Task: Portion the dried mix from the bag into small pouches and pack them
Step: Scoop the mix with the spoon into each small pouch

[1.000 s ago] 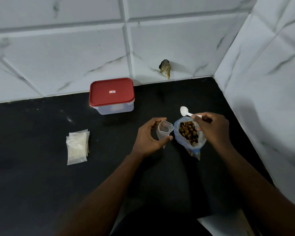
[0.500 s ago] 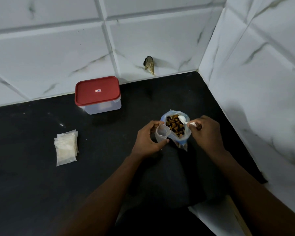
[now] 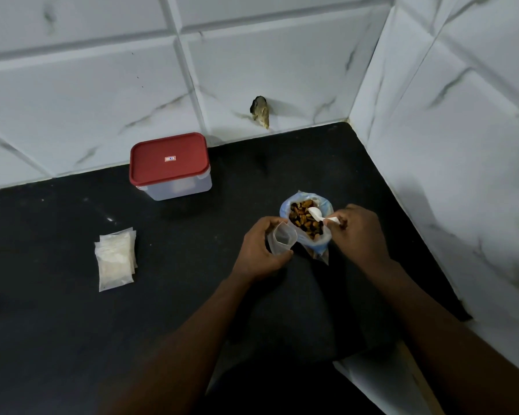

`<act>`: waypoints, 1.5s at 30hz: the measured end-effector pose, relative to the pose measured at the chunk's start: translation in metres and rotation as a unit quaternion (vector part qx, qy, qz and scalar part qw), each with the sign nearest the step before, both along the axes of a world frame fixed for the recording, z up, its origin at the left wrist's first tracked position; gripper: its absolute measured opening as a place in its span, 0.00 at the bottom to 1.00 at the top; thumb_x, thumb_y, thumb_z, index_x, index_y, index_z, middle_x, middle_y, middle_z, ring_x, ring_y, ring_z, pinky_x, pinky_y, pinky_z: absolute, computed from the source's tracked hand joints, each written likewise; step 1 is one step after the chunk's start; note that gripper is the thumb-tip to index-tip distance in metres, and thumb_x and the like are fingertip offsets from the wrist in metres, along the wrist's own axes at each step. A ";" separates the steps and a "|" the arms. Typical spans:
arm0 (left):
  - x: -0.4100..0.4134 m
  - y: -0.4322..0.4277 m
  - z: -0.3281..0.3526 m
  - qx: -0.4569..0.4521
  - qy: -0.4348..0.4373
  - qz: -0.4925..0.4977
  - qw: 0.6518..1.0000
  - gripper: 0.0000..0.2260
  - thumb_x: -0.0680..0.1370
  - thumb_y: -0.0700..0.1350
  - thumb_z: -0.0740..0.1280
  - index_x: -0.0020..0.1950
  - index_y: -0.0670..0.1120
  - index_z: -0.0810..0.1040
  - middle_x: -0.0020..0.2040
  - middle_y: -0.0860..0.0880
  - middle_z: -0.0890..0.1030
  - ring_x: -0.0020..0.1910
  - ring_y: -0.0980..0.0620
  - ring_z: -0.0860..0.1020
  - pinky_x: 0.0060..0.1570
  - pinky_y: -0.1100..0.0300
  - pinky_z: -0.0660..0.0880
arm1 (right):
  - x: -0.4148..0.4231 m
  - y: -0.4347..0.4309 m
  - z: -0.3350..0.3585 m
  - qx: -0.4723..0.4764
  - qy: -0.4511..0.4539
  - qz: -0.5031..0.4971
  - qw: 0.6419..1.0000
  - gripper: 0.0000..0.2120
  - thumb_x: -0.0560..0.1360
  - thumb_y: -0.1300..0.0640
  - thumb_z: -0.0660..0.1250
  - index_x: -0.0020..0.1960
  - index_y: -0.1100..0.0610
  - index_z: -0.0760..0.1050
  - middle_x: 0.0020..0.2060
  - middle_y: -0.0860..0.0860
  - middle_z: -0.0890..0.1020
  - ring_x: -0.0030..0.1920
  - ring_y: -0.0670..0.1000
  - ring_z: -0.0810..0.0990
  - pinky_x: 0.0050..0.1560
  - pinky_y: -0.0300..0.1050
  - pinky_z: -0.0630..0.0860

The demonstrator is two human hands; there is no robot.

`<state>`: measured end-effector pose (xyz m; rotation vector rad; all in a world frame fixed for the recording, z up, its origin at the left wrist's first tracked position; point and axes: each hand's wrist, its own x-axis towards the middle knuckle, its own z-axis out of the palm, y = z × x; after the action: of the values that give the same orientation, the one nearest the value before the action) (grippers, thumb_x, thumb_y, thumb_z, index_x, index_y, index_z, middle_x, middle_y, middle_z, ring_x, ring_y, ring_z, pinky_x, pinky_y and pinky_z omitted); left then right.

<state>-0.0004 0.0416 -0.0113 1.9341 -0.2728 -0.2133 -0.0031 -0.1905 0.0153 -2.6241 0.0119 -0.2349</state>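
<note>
Black surface (image 3: 72, 324) meets white marbled tiles (image 3: 72, 85) in a corner. Your left hand (image 3: 259, 253) curls its fingers (image 3: 267, 224) round a small clear pouch (image 3: 280, 239), its mouth open and facing up. Just right of them, your right hand (image 3: 357, 232) pinches the handle of a white spoon (image 3: 316, 213), whose bowl lies on the dried mix (image 3: 301, 221) inside the blue-tinted bag (image 3: 320, 250); the bag touches the pouch. Well left of your fingers lies a stack of whitish pouches (image 3: 116, 257). Beyond it, a red-lidded container (image 3: 168, 160) stands by the wall.

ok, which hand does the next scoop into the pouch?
Right hand. It grips the spoon, whose bowl sits in the bag on the dried mix; the left hand holds the small pouch open beside it.
</note>
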 end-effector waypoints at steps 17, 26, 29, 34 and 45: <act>0.007 -0.006 -0.011 -0.016 0.010 0.014 1.000 0.26 0.71 0.39 0.78 0.67 0.49 0.76 0.63 0.55 0.79 0.62 0.62 0.79 0.59 0.68 0.76 | -0.005 0.021 -0.011 0.070 0.054 -0.018 0.996 0.03 0.76 0.57 0.72 0.47 0.56 0.83 0.41 0.47 0.83 0.40 0.40 0.79 0.43 0.37 0.77; 0.009 -0.010 -0.016 -0.033 0.007 0.009 0.999 0.24 0.69 0.45 0.76 0.65 0.49 0.77 0.64 0.54 0.80 0.64 0.56 0.80 0.64 0.52 0.79 | -0.001 0.034 -0.012 0.201 0.155 -0.147 0.956 0.07 0.79 0.56 0.70 0.55 0.55 0.82 0.45 0.46 0.83 0.43 0.39 0.81 0.38 0.31 0.72; 0.011 -0.010 -0.014 -0.035 0.020 0.010 0.999 0.25 0.69 0.46 0.76 0.66 0.49 0.77 0.66 0.54 0.79 0.65 0.57 0.79 0.65 0.52 0.78 | 0.002 0.038 -0.014 0.222 0.186 -0.160 0.944 0.05 0.79 0.54 0.69 0.53 0.53 0.82 0.45 0.46 0.84 0.44 0.41 0.82 0.41 0.35 0.76; 0.011 -0.007 -0.016 -0.036 0.032 0.008 0.999 0.26 0.71 0.38 0.77 0.67 0.46 0.76 0.64 0.52 0.80 0.65 0.56 0.79 0.65 0.52 0.78 | 0.005 0.028 -0.009 0.346 0.233 -0.229 0.879 0.08 0.78 0.52 0.70 0.44 0.56 0.81 0.39 0.51 0.84 0.37 0.47 0.82 0.37 0.42 0.75; 0.011 -0.007 -0.010 -0.069 0.044 0.046 0.996 0.23 0.70 0.42 0.78 0.63 0.52 0.77 0.67 0.55 0.76 0.66 0.61 0.76 0.61 0.65 0.76 | 0.006 0.032 -0.007 0.307 0.235 -0.216 0.896 0.07 0.79 0.53 0.69 0.45 0.56 0.80 0.38 0.54 0.83 0.31 0.45 0.79 0.30 0.37 0.71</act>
<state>0.0107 0.0345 -0.0216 1.7902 -0.1364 -0.2141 0.0024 -0.1586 0.0083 -1.9495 0.7198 0.2339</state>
